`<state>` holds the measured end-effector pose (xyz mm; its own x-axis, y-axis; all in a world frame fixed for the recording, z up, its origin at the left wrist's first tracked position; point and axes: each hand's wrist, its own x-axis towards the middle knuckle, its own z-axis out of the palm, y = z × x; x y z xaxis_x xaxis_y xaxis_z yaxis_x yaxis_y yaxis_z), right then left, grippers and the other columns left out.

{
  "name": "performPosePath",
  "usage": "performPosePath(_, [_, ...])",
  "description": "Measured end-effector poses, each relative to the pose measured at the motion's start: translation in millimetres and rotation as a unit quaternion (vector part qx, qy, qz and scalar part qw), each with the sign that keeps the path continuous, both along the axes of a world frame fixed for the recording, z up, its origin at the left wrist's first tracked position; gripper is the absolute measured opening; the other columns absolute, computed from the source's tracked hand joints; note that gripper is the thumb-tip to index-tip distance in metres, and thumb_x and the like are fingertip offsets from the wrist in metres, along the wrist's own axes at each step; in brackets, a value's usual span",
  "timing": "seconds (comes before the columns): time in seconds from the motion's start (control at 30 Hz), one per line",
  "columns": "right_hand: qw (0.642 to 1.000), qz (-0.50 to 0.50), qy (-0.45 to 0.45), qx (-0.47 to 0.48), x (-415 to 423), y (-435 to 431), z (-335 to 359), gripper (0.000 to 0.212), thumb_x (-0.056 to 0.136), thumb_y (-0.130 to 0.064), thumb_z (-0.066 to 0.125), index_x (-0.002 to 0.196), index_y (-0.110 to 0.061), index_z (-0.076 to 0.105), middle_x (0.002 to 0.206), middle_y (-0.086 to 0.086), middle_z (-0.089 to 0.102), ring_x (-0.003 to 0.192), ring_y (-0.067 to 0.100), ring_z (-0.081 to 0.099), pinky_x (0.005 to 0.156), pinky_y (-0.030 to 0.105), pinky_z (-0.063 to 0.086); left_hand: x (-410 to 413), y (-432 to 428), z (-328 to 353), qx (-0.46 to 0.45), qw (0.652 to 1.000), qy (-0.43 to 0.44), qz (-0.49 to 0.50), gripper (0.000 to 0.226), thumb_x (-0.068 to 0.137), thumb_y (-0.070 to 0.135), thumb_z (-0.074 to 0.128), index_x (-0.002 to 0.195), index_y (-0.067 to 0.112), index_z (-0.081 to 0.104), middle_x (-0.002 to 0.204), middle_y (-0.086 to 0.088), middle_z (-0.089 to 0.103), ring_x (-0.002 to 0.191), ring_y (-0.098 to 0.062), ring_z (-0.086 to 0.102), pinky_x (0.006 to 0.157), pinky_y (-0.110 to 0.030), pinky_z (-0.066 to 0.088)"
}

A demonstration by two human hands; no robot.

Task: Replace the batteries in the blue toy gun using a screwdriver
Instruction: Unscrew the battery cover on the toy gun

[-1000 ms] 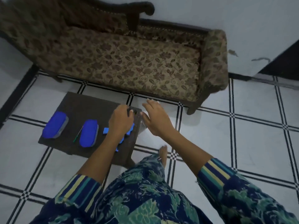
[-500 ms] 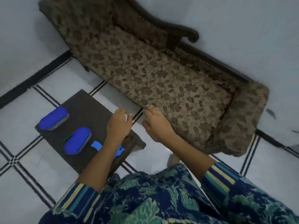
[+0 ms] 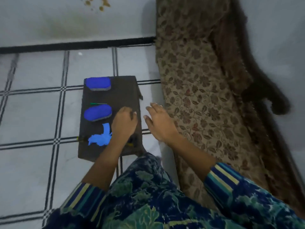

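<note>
The blue toy gun lies on a small dark table, near its front edge. A thin green screwdriver lies further back, between two blue oval pads. My left hand is over the table just right of the gun, fingers curled down near the table's right edge; whether it holds anything is hidden. My right hand hovers beside the table's right edge with fingers spread, holding nothing. Small dark and yellow pieces lie by the gun, blurred.
A brown floral sofa runs along the right, close to the table and my right hand. White tiled floor with black lines lies to the left and behind. A grey wall stands at the back. My patterned clothing fills the bottom.
The view has swung round, so the table now stands lengthwise and the sofa is at the right. Both hands stay in about the same place over the table's right edge.
</note>
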<state>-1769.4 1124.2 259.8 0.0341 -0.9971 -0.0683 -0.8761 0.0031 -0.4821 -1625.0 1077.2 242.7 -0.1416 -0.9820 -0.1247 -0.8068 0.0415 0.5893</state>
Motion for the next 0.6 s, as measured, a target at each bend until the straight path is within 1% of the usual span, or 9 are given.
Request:
performPosePath(0.1, [0.997,0.083,-0.001,0.002,-2.6,-36.9,-3.1,0.046,0.102,-0.026,0.043,0.142,-0.002,0.043,0.151,0.021,0.037,0.142,0.033,0.031,0.119,0.036,0.017,0.9,-14.5,-3.5,-0.012,0.998,-0.002,0.069,0.029,0.094,0.021,0.054,0.111,-0.001,0.061,0.109,-0.02,0.063,0.101,-0.037,0.06,0.086,-0.042,0.048])
performPosePath(0.23, [0.988,0.156,0.001,-0.015,1.6,-89.8,-4.9,0.046,0.101,-0.025,0.046,0.141,-0.001,0.045,0.151,0.02,0.039,0.141,0.032,0.032,0.119,0.035,0.017,7.1,-40.8,-11.9,0.006,0.99,0.007,0.14,0.029,0.094,0.021,0.054,0.109,-0.003,0.061,0.108,-0.022,0.062,0.101,-0.038,0.059,0.084,-0.042,0.047])
performPosePath(0.33, [0.977,0.215,0.001,-0.003,11.4,-121.1,0.2,0.047,0.103,-0.026,0.043,0.143,-0.003,0.042,0.154,0.018,0.034,0.144,0.03,0.028,0.12,0.034,0.011,14.0,-55.3,-12.0,-0.006,0.981,0.004,0.195,0.032,0.094,0.022,0.055,0.112,-0.004,0.06,0.111,-0.023,0.062,0.104,-0.04,0.058,0.085,-0.042,0.045])
performPosePath(0.37, [0.974,0.227,-0.002,-0.003,13.5,-128.8,-0.7,0.046,0.102,-0.025,0.044,0.142,-0.002,0.043,0.152,0.019,0.036,0.143,0.031,0.03,0.12,0.035,0.012,14.0,-58.8,-11.7,-0.005,0.978,0.0,0.21,0.032,0.095,0.023,0.054,0.113,-0.003,0.06,0.114,-0.022,0.062,0.106,-0.039,0.057,0.086,-0.042,0.045])
performPosePath(0.43, [0.968,0.25,-0.021,-0.014,16.1,-145.5,-4.1,0.045,0.098,-0.024,0.048,0.133,0.003,0.053,0.143,0.025,0.048,0.135,0.037,0.043,0.117,0.042,0.024,13.6,-67.0,-10.4,0.014,0.97,-0.012,0.243,0.033,0.096,0.026,0.052,0.115,0.0,0.058,0.117,-0.019,0.06,0.106,-0.036,0.057,0.087,-0.043,0.044])
performPosePath(0.47, [0.965,0.26,-0.032,-0.006,16.9,-153.1,-6.4,0.044,0.096,-0.023,0.049,0.13,0.005,0.055,0.138,0.026,0.051,0.131,0.04,0.046,0.115,0.045,0.028,14.0,-70.3,-11.1,0.022,0.967,-0.015,0.255,0.033,0.097,0.027,0.051,0.115,0.001,0.058,0.116,-0.018,0.06,0.104,-0.034,0.058,0.087,-0.043,0.044])
performPosePath(0.5, [0.959,0.281,-0.036,0.012,20.3,-165.1,-7.8,0.044,0.096,-0.022,0.05,0.13,0.006,0.055,0.138,0.027,0.051,0.132,0.04,0.046,0.115,0.047,0.028,15.5,-75.0,-13.2,0.023,0.96,-0.014,0.278,0.032,0.096,0.027,0.051,0.113,0.001,0.058,0.114,-0.018,0.061,0.102,-0.034,0.058,0.085,-0.043,0.045])
performPosePath(0.6, [0.939,0.341,-0.034,0.023,26.0,-191.1,-11.8,0.043,0.099,-0.021,0.049,0.133,0.005,0.051,0.142,0.026,0.047,0.136,0.039,0.04,0.116,0.047,0.026,15.2,-83.8,-19.0,0.015,0.947,-0.008,0.32,0.031,0.095,0.025,0.053,0.111,0.0,0.059,0.109,-0.018,0.062,0.098,-0.034,0.059,0.083,-0.042,0.046])
